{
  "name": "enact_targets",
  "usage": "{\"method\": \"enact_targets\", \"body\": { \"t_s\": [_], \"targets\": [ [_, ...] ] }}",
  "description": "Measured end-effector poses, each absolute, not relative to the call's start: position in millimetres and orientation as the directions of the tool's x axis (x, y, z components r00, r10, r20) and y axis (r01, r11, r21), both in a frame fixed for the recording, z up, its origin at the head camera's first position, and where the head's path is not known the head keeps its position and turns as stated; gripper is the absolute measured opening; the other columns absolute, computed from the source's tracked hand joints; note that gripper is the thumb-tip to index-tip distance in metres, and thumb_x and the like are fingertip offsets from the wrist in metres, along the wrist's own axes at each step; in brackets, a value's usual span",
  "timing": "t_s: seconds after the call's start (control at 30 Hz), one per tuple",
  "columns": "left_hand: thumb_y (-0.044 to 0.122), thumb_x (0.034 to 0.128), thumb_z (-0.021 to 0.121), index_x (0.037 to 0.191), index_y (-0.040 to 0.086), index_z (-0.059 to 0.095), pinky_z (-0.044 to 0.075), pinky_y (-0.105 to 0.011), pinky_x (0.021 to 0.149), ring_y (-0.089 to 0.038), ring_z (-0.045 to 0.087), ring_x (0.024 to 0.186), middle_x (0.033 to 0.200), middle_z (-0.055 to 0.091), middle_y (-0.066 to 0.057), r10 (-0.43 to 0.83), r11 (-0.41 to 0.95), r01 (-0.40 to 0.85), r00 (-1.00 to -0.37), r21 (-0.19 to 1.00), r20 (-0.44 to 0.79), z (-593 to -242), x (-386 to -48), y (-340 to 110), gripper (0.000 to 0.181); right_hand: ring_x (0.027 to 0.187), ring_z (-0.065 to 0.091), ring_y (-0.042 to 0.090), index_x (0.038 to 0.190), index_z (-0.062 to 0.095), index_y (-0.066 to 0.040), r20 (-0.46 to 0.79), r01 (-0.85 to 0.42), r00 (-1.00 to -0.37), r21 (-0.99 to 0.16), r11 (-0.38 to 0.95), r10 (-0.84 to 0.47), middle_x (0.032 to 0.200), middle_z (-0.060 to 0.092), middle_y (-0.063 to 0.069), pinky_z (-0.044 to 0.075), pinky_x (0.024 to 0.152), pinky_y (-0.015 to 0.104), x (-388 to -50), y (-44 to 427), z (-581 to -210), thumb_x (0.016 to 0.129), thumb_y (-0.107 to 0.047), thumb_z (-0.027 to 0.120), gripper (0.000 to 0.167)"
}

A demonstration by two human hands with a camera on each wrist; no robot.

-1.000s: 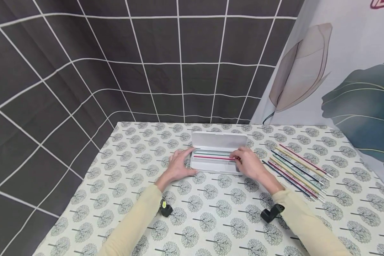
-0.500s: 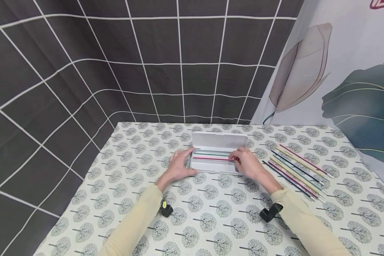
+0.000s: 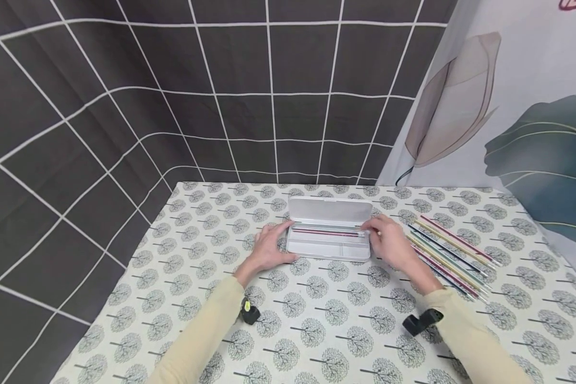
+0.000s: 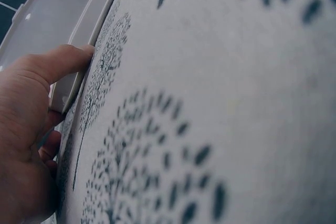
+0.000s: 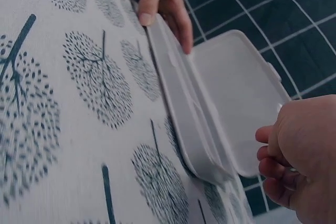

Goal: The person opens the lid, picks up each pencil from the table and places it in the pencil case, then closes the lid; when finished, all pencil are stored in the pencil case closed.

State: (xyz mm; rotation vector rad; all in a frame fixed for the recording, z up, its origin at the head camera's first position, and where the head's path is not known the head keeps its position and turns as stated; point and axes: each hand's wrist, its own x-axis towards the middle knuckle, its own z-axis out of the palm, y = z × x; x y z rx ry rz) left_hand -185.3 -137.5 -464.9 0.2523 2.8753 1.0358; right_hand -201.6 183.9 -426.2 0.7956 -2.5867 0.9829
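A white pencil case [image 3: 317,249] lies on the table with its lid [image 3: 330,209] raised at the back. My left hand [image 3: 267,249] grips the case's left end, thumb at the front edge and fingers on the far side; the left wrist view shows that thumb [image 4: 68,59] on the rim. Inside the case, a dark red pencil [image 3: 324,232] lies lengthwise in the back section, with greenish ones behind it. My right hand [image 3: 391,242] is at the case's right end, its fingers loosely curled [image 5: 275,177]. No pencil shows in it, though its palm is hidden.
Several loose pencils [image 3: 448,256] in red, yellow, green and dark blue lie slanted on the right of the table, close to my right forearm. A tree-print cloth [image 3: 312,330] covers the table. Behind it hangs a dark gridded curtain [image 3: 297,64].
My right hand has let go of the red pencil and moved right, off the inside of the case. The pencil now lies farther back in it. My left hand stays put.
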Motion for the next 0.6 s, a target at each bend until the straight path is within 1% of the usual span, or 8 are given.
{"method": "enact_targets", "body": {
  "t_s": [0.13, 0.27, 0.43, 0.53, 0.6],
  "targets": [
    [0.033, 0.0693, 0.09, 0.155, 0.03, 0.038, 0.035, -0.05, 0.101, -0.026, 0.039, 0.125, 0.144, 0.049, -0.007, 0.178, 0.753, 0.13, -0.984, 0.645, -0.01, -464, -185, -138, 0.1, 0.068, 0.058, 0.021, 0.097, 0.07, 0.007, 0.507, -0.59, -0.794, -0.508, 0.628, -0.336, 0.091, 0.065, 0.017, 0.051, 0.057, 0.028, -192, 208, -424, 0.079, 0.022, 0.056, 0.027],
    [0.032, 0.069, 0.09, 0.155, 0.03, 0.038, 0.035, -0.05, 0.101, -0.027, 0.039, 0.125, 0.143, 0.049, -0.008, 0.175, 0.751, 0.124, -0.984, 0.649, -0.014, -463, -185, -138, 0.101, 0.067, 0.054, 0.018, 0.096, 0.07, 0.006, 0.531, -0.57, -0.795, -0.488, 0.661, -0.293, 0.088, 0.064, 0.014, 0.048, 0.053, 0.024, -176, 230, -425, 0.077, 0.021, 0.06, 0.026],
    [0.032, 0.0691, 0.09, 0.155, 0.029, 0.038, 0.035, -0.049, 0.1, -0.026, 0.039, 0.123, 0.142, 0.049, -0.008, 0.173, 0.755, 0.122, -0.985, 0.644, -0.017, -462, -185, -137, 0.1, 0.067, 0.052, 0.014, 0.1, 0.069, 0.006, 0.503, -0.517, -0.825, -0.492, 0.7, -0.256, 0.089, 0.063, 0.013, 0.047, 0.052, 0.024, -152, 253, -429, 0.076, 0.018, 0.064, 0.027],
    [0.032, 0.0689, 0.091, 0.155, 0.03, 0.038, 0.036, -0.049, 0.099, -0.026, 0.039, 0.122, 0.141, 0.049, -0.008, 0.171, 0.757, 0.118, -0.985, 0.643, -0.02, -462, -184, -137, 0.101, 0.068, 0.053, 0.015, 0.102, 0.069, 0.006, 0.48, -0.477, -0.847, -0.493, 0.728, -0.231, 0.091, 0.063, 0.015, 0.047, 0.052, 0.024, -139, 265, -431, 0.077, 0.016, 0.066, 0.027],
    [0.032, 0.0687, 0.091, 0.154, 0.03, 0.038, 0.036, -0.049, 0.099, -0.026, 0.039, 0.122, 0.142, 0.049, -0.008, 0.174, 0.755, 0.121, -0.985, 0.645, -0.019, -462, -184, -136, 0.1, 0.07, 0.054, 0.016, 0.101, 0.07, 0.005, 0.482, -0.459, -0.85, -0.482, 0.746, -0.212, 0.091, 0.063, 0.015, 0.046, 0.054, 0.022, -131, 273, -433, 0.076, 0.016, 0.068, 0.027]
  ]
}}
